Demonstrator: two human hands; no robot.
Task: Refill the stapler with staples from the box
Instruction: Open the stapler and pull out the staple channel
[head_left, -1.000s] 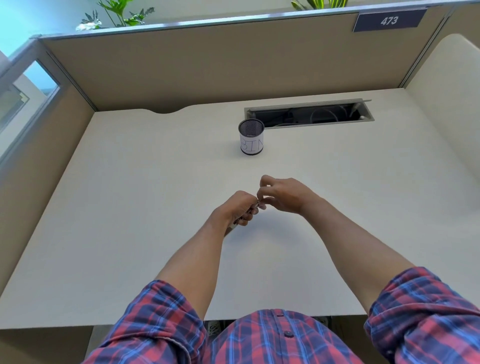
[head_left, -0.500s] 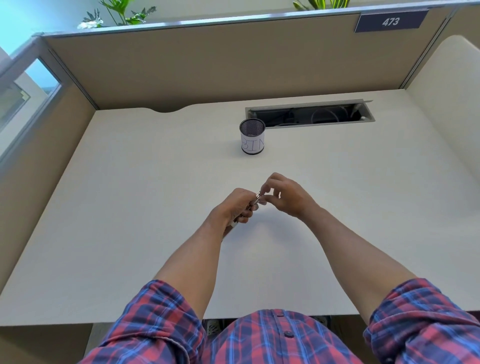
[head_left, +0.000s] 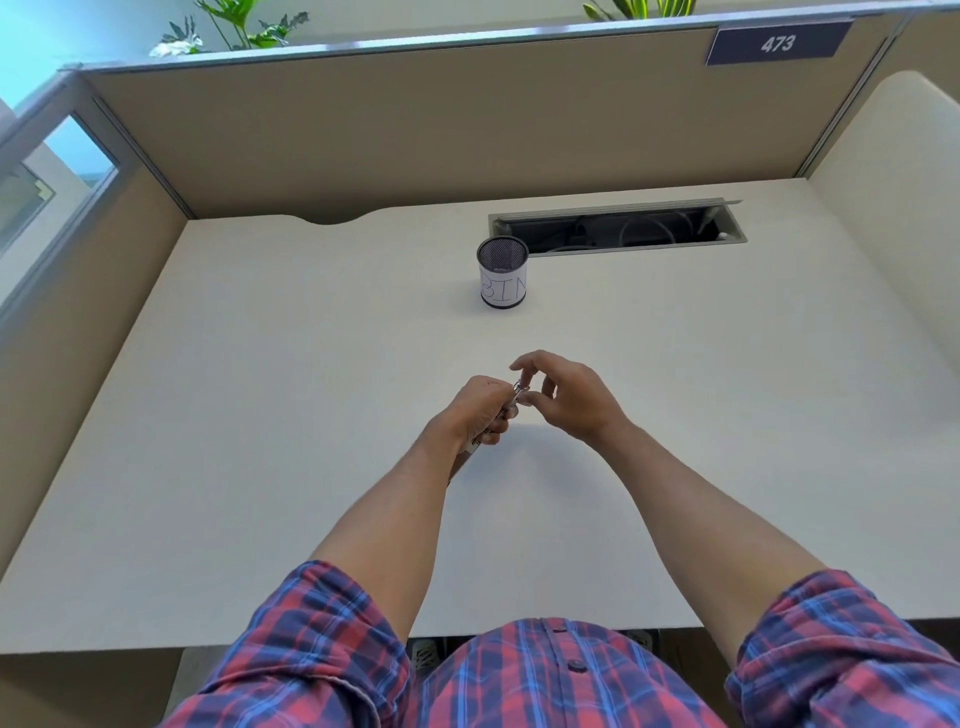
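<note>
My left hand (head_left: 475, 410) grips a small stapler (head_left: 516, 393) above the middle of the white desk (head_left: 260, 415). Only the stapler's shiny metal front end and a bit of its rear under the palm show. My right hand (head_left: 569, 400) is right beside it. Its thumb and curled fingers pinch the metal front end, and the index finger is lifted above it. The rest of the stapler is hidden in my left fist. No staple box is in view.
A black mesh cup (head_left: 502, 273) with a paper label reading "BIN" stands at the back centre. Behind it an open cable slot (head_left: 618, 228) is cut into the desk. Beige partition walls (head_left: 415, 135) close off the back and both sides.
My right hand has turned and lifted its index finger off the stapler's front end. The metal tip shows more than a second ago. My left hand has stayed almost in place.
</note>
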